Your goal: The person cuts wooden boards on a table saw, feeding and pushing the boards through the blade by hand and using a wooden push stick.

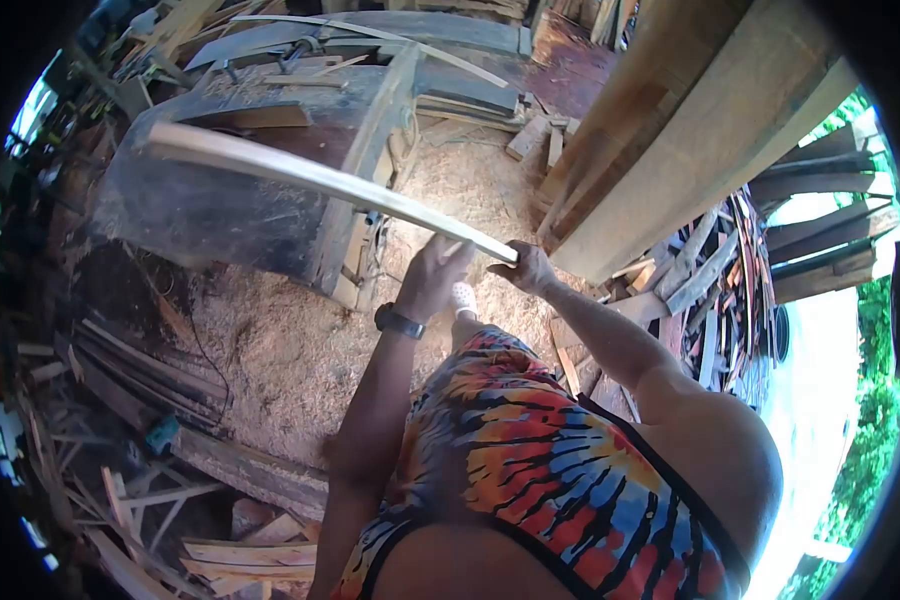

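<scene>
A long, narrow wooden strip (340, 184) is held up in front of my body, its far end reaching left over a dark worktable (220, 215). My right hand (528, 268) grips the strip's near end, fingers wrapped round it. Close beside it, my left hand (436, 272), with a dark watch on the wrist, is at the strip's underside; its fingers are blurred and partly hidden, so its hold is unclear.
Large upright planks (690, 160) stand close on the right, with a pile of wood offcuts (705, 275) beyond. Sawdust and shavings (290, 350) cover the floor. More boards (250, 465) and scraps lie at the lower left.
</scene>
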`<state>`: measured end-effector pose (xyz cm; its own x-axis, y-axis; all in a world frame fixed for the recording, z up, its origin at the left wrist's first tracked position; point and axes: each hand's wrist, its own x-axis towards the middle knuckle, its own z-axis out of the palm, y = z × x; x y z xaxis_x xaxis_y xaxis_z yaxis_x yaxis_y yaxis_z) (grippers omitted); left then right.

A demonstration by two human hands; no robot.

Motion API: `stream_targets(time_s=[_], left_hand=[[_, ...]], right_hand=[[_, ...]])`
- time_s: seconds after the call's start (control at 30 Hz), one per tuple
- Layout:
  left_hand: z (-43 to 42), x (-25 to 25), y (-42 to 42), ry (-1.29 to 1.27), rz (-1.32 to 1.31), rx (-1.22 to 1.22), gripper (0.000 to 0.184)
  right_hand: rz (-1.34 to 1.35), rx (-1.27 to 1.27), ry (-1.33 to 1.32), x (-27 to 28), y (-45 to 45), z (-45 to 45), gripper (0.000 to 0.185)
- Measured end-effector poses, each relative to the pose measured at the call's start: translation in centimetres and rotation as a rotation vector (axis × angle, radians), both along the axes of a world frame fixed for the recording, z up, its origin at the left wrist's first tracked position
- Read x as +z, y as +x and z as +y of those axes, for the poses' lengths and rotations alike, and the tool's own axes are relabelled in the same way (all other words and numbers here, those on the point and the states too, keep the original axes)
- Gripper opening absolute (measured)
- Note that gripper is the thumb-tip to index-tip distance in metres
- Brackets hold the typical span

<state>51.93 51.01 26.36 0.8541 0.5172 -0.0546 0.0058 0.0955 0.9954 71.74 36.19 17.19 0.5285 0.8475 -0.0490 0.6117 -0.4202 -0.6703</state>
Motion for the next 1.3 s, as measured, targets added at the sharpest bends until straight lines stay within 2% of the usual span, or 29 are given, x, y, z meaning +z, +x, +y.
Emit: stream_targets(time_s=[0.03,0.07,0.13,0.17,0.23,0.3,0.33,0.37,0.4,0.43,0.47,0.53,0.6,0.67,0.73,0.77,0.8,0.83,0.87,0.9,0.93,0.97,1.0,1.03,1.07,1.17,1.2,1.27,1.3], left_hand=[[-0.2,-1.5,1.6,0.118,-0.019,-0.085,0.064],[-0.2,-1.2,2.2,0.078,0.087,-0.226,0.060],[0.8,-5.1,3.6,0.146,0.102,-0.380,0.053],[1.4,-7.2,3.8,0.109,0.102,-0.426,0.051],[2.7,-11.7,2.3,0.143,0.329,-0.246,0.048],[4.1,-14.9,-0.4,0.358,0.761,-0.144,0.054],[5.0,-17.3,-2.8,0.379,0.910,-0.164,0.060],[6.2,-20.2,-5.8,0.333,1.066,-0.224,0.061],[7.4,-21.2,-7.2,0.409,1.223,-0.435,0.061],[8.5,-23.5,-10.0,0.392,1.208,-0.493,0.056],[10.1,-22.5,-9.1,0.758,1.145,-1.151,0.050],[11.0,-22.6,-8.9,0.786,1.111,-1.290,0.048],[12.1,-22.6,-7.2,0.571,1.242,-1.123,0.046],[12.8,-23.0,-5.0,0.112,1.355,-0.654,0.044],[13.6,-23.1,-2.1,-0.274,1.305,-0.206,0.043],[14.3,-23.0,-0.1,-0.383,1.260,-0.085,0.042],[15.3,-23.1,1.9,-0.432,1.211,-0.041,0.041],[16.0,-23.7,3.4,-0.470,1.161,-0.016,0.040],[17.1,-24.8,4.6,-0.485,1.103,-0.086,0.041],[18.1,-26.1,5.2,-0.705,0.995,0.013,0.029],[16.6,-21.1,9.1,-0.481,0.984,0.021,0.028],[17.1,-21.5,9.6,-0.411,0.934,-0.045,0.030],[16.8,-19.0,11.2,-0.362,0.888,-0.041,0.033],[16.6,-18.4,12.0,-0.273,0.899,0.019,0.033],[16.5,-17.2,12.5,-0.253,0.890,0.058,0.035],[15.5,-17.3,10.8,-0.372,0.874,0.190,0.038],[14.8,-18.6,8.8,-0.359,0.884,0.231,0.039],[12.4,-18.8,4.9,-0.465,0.967,0.331,0.040],[11.2,-18.8,2.6,-0.517,1.009,0.382,0.041]], right_hand=[[0.096,-0.014,-0.141,-1.6,2.2,-1.4,0.047],[0.169,-0.022,-0.254,-3.0,3.9,-2.9,0.046],[0.240,-0.059,-0.470,-6.5,7.0,-6.0,0.048],[0.293,-0.161,-0.496,-12.3,8.7,-8.7,0.044],[0.293,-0.227,-0.643,-13.3,10.0,-11.4,0.039],[0.503,-0.350,-0.780,-14.2,11.1,-13.4,0.039],[0.642,-0.501,-0.804,-13.4,11.2,-13.4,0.034],[0.579,-0.566,-0.921,-11.2,11.5,-12.4,0.036],[0.656,-0.682,-0.983,-12.6,11.8,-13.2,0.037],[0.832,-0.775,-0.889,-10.1,12.1,-13.4,0.035],[0.931,-0.845,-0.869,-10.6,12.1,-14.9,0.031],[1.116,-0.996,-0.835,-11.4,11.9,-17.9,0.023],[1.241,-1.149,-0.672,-13.0,11.7,-21.8,0.032],[1.168,-1.273,-0.289,-15.4,12.5,-27.4,0.040],[1.118,-1.759,-0.554,-10.7,19.5,-26.3,0.042],[0.922,-1.721,-0.328,-8.6,21.5,-28.5,0.044],[0.790,-1.786,-0.395,-5.6,25.3,-29.2,0.053],[0.504,-1.611,-0.558,-5.0,29.0,-31.8,0.062],[0.212,-1.659,-0.759,-2.7,33.2,-30.5,0.063],[-0.307,-1.642,-0.917,0.1,35.0,-28.5,0.059],[-0.221,-1.364,-1.029,-4.1,40.8,-34.3,0.058],[-0.182,-1.264,-0.773,-5.6,44.8,-36.3,0.056],[0.089,-1.191,-0.596,-4.6,47.2,-34.5,0.047],[0.139,-0.927,-0.567,-6.7,49.1,-31.8,0.039],[0.215,-0.821,-0.573,-6.5,49.5,-26.9,0.035],[0.416,-0.672,-0.585,-4.7,47.6,-10.1,0.025],[0.425,-0.512,-0.481,-7.2,47.1,-6.8,0.030],[0.100,-0.082,-0.682,-11.1,46.6,2.2,0.038],[0.001,0.096,-0.587,-10.0,45.0,7.6,0.037]])
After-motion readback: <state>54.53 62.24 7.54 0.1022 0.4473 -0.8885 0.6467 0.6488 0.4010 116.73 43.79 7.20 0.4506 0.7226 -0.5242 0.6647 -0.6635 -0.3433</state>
